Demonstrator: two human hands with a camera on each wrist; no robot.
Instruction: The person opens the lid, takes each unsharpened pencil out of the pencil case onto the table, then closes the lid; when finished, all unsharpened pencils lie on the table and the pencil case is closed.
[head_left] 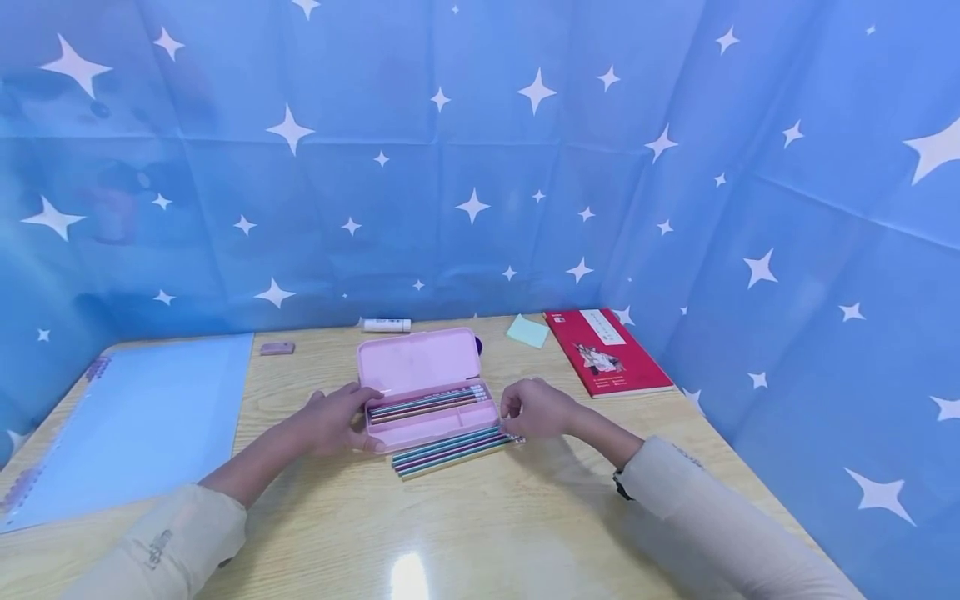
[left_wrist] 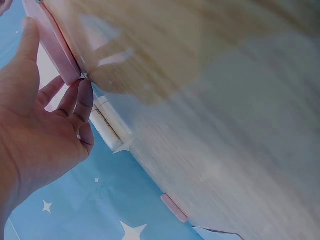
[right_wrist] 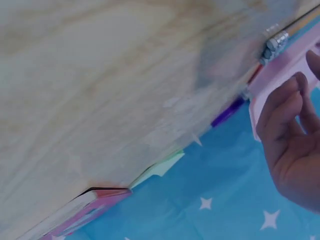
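Note:
A pink pencil case (head_left: pixel 418 363) stands with its lid raised, and several pencils (head_left: pixel 427 404) lie in its rear compartment. My left hand (head_left: pixel 333 421) grips its left end, thumb at the front corner and fingers toward the back, as the left wrist view also shows. Along the front of the case lies a row of several more striped pencils (head_left: pixel 450 452) on the table. At their eraser ends hovers my right hand (head_left: pixel 543 408), fingers loosely bent. In the right wrist view a gap shows between thumb and fingers, with nothing held; the erasers (right_wrist: pixel 275 44) lie apart from them.
Behind the case lies a white tube (head_left: pixel 386 325), with a purple object (right_wrist: pixel 229 111) behind its right side. A pinkish eraser (head_left: pixel 277 348) and a large white sheet (head_left: pixel 150 417) are on the left. Pale green sticky notes (head_left: pixel 528 331) and a red book (head_left: pixel 607 354) lie right.

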